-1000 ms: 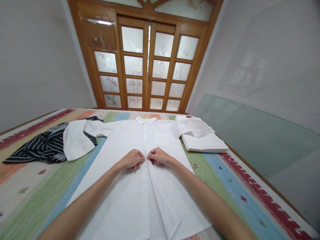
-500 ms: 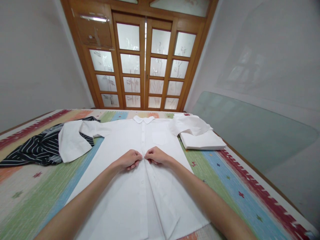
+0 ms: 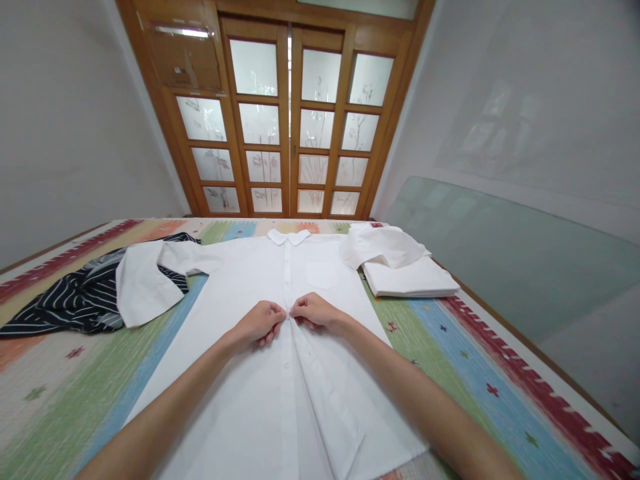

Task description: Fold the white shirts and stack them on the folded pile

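A white collared shirt (image 3: pixel 250 280) lies spread front side up, its collar at the far end. My left hand (image 3: pixel 263 323) pinches the edge of the front placket at mid-length. Right beside it, my right hand (image 3: pixel 316 311) grips the other front edge, fingertips nearly meeting those of the left. The small button or buttonhole between the fingers is hidden. Above the hands the front is closed; below them it parts, and the right-hand panel is folded back slightly. One button shows on the placket just below my hands.
Under the shirt's left sleeve lies a black-and-white striped garment (image 3: pixel 75 293). A folded white stack of cloth (image 3: pixel 415 283) sits by the right sleeve. The striped, multicoloured cloth (image 3: pixel 65 400) covers the surface. Walls flank both sides; wooden glazed doors (image 3: pixel 290 120) stand beyond.
Both hands stay pinched at the same spot on the placket, with only tiny finger shifts. The view has tilted very slightly.
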Tool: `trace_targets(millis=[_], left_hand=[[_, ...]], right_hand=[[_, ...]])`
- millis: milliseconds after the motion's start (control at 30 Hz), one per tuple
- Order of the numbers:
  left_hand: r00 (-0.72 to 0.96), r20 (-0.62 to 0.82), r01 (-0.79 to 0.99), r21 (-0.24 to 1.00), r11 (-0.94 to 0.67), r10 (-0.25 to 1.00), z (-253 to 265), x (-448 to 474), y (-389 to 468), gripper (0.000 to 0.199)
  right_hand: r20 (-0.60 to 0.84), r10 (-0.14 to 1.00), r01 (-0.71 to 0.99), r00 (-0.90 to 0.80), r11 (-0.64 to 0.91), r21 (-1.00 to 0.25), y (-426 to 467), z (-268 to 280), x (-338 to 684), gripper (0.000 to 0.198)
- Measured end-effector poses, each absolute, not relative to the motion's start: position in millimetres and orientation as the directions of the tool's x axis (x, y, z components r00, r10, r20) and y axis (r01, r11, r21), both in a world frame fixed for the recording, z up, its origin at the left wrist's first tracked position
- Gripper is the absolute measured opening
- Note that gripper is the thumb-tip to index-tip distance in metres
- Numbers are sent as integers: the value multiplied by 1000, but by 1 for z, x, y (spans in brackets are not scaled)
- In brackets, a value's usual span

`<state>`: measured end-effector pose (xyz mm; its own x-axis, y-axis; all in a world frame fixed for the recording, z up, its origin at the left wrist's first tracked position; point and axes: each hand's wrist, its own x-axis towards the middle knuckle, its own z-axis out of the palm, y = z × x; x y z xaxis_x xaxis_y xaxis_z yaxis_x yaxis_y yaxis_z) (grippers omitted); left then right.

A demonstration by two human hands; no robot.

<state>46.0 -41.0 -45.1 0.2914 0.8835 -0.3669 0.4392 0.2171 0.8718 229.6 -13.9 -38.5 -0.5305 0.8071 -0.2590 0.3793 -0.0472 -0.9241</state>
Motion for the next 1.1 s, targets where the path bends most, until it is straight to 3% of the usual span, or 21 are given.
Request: trace_targets(millis=[233, 467, 667, 800, 967, 1100], left_hand=[[209, -321, 599, 789, 139, 924, -32, 56, -47, 17], [112, -247, 705, 702, 98, 963, -35, 59, -49, 21], [120, -245, 648, 754, 111, 962, -31, 61, -52, 15], [184, -307, 562, 812, 156, 934, -30, 57, -49, 14], [245, -435, 453, 841, 295, 866, -36, 49, -40, 26], [219, -449, 406, 849, 337, 866, -38, 48, -39, 34]], right_hand=[[-257, 808, 372, -530, -51, -927, -12, -43, 229, 20], [-241, 813, 363, -529, -40, -931, -13, -43, 229, 21], [-268, 810, 335, -521, -94, -937, -14, -45, 229, 18], [-229, 814, 330, -534, -49, -943, -16, -45, 230, 13], [-224, 840, 354, -495, -40, -934, -18, -45, 227, 6], [-183, 874, 394, -450, 10, -919, -21, -46, 223, 2]])
